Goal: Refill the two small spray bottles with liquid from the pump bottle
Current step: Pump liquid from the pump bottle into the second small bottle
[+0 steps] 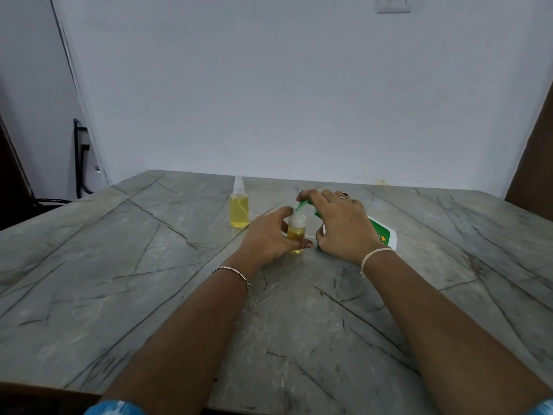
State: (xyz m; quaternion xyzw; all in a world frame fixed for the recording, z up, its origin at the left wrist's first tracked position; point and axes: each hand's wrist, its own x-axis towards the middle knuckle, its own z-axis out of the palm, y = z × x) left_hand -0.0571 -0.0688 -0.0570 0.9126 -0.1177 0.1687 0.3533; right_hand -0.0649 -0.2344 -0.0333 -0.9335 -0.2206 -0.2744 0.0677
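The grey veined surface (149, 280) looks hard and smooth, so light plastic containers would likely skid on it if nudged. On it, the pump bottle (384, 233) is tipped over toward the centre, its green spout meeting the mouth of the open spray bottle (296, 232). The right hand (341, 226) closes over the pump bottle's top and body; that bottle is probably the heaviest item, best held around its waist with fingers on the pump head. The left hand (269, 238) wraps the open spray bottle, which is part full of yellow liquid with foam at the neck; being small, light and likely slick if wet, it wants a firm grip low down. The capped spray bottle (239, 209) stands upright just beyond, nearly full.
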